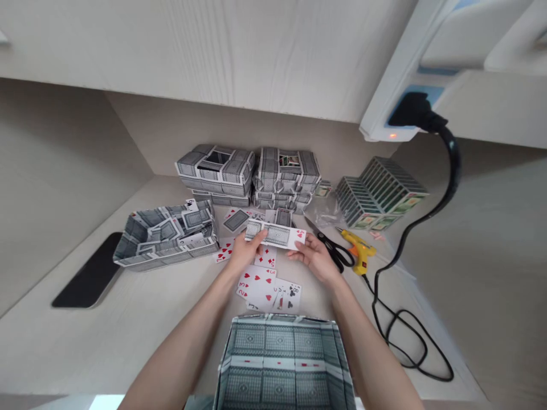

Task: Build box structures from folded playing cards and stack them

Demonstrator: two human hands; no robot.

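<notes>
Between my two hands is a strip of playing cards (277, 234), grey backs showing and a red heart face at its right end. My left hand (248, 250) pinches its left part, thumb on top. At the right end, my right hand (315, 256) holds it with thumb and fingers. Loose face-up cards (258, 285) lie below on the table, and a grey-backed card (236, 220) lies behind. Close to my body stands an open box made of cards (280, 364). A lower open card box (166, 259) with cards inside is at the left.
Card-covered boxes (217, 171) are stacked at the back. Green-edged card packs (384, 193) stand at the back right. Black scissors (335, 250) and a yellow glue gun (359, 250) lie right, beside a black cord (404, 239). A phone (88, 279) lies left. A shelf panel (205, 51) overhangs.
</notes>
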